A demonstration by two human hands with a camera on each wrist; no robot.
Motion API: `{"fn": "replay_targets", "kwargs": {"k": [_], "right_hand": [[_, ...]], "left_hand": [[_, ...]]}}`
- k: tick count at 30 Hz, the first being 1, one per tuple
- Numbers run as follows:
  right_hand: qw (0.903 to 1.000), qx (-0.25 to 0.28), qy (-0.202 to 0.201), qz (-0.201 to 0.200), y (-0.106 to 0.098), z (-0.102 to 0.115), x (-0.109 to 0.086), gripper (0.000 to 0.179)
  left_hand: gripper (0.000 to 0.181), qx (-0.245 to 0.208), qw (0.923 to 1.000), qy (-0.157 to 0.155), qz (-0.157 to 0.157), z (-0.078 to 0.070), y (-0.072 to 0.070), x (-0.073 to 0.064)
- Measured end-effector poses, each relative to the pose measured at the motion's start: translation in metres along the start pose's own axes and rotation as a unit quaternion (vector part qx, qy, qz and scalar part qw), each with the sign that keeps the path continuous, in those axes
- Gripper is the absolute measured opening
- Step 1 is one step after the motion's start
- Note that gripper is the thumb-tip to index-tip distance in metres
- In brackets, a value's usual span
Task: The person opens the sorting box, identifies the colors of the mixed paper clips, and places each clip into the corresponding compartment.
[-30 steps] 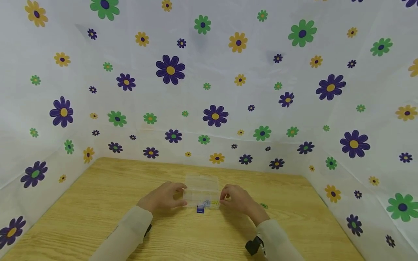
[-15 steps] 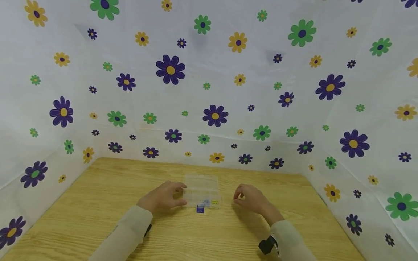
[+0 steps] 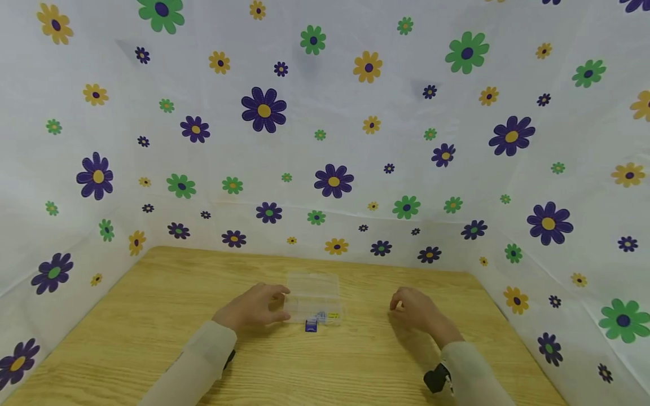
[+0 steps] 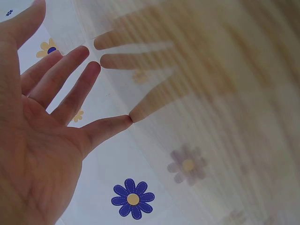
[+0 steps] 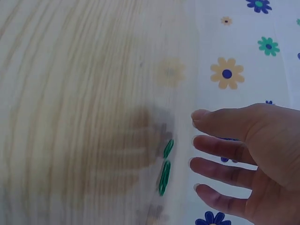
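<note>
A clear plastic box (image 3: 303, 304) lies on the table, its transparent lid (image 3: 312, 283) folded back. A blue latch-like piece (image 3: 311, 326) is at its front edge, and small bluish and yellow bits show near the front right. My left hand (image 3: 254, 305) stays at the box's left side, fingers spread and fingertips down at the table in the left wrist view. Away to the right, my right hand (image 3: 417, 310) holds nothing. Its loosely bent fingers face green wire loops like paper clips (image 5: 164, 178) in the right wrist view; the hand hides these in the head view.
The glossy wood-grain table (image 3: 304, 366) reflects the hands. White flower-printed sheets (image 3: 325, 152) enclose it at the back and on both sides. Dark wrist-worn cameras, such as the one on the right wrist (image 3: 437, 378), sit under the sleeves.
My right hand has left the box's right edge and moved right, to where the green clips were seen earlier. My left hand and the box have stayed put.
</note>
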State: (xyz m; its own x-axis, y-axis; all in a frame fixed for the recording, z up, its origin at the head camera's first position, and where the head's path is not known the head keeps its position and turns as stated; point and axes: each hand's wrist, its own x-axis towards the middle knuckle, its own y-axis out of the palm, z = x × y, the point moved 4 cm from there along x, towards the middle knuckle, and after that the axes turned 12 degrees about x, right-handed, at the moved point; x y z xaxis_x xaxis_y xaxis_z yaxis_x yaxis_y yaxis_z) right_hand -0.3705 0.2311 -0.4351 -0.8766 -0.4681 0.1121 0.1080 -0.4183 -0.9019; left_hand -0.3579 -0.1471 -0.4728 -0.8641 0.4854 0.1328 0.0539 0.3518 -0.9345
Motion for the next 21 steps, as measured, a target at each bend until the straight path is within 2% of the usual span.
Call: {"fn": "replay_targets", "kwargs": {"k": [3,7,14,21], "right_hand": [[0.9995,-0.008,0.030,0.007,-0.001,-0.008,-0.004,0.003],[0.9987,-0.022,0.045,0.008,-0.003,-0.017,-0.010,0.003],[0.9995,-0.025,0.008,0.020,-0.002,-0.022,-0.015,0.010],[0.9998,-0.013,0.004,0.017,0.001,-0.022,-0.016,0.011]], "left_hand": [[0.064,-0.002,1.0000,0.004,0.001,0.000,0.000,0.001],[0.063,0.002,0.9999,0.011,0.000,0.001,0.000,0.002],[0.063,0.007,0.9999,0.007,0.000,0.002,0.000,0.001],[0.061,0.004,1.0000,-0.003,0.003,0.002,0.002,0.000]]}}
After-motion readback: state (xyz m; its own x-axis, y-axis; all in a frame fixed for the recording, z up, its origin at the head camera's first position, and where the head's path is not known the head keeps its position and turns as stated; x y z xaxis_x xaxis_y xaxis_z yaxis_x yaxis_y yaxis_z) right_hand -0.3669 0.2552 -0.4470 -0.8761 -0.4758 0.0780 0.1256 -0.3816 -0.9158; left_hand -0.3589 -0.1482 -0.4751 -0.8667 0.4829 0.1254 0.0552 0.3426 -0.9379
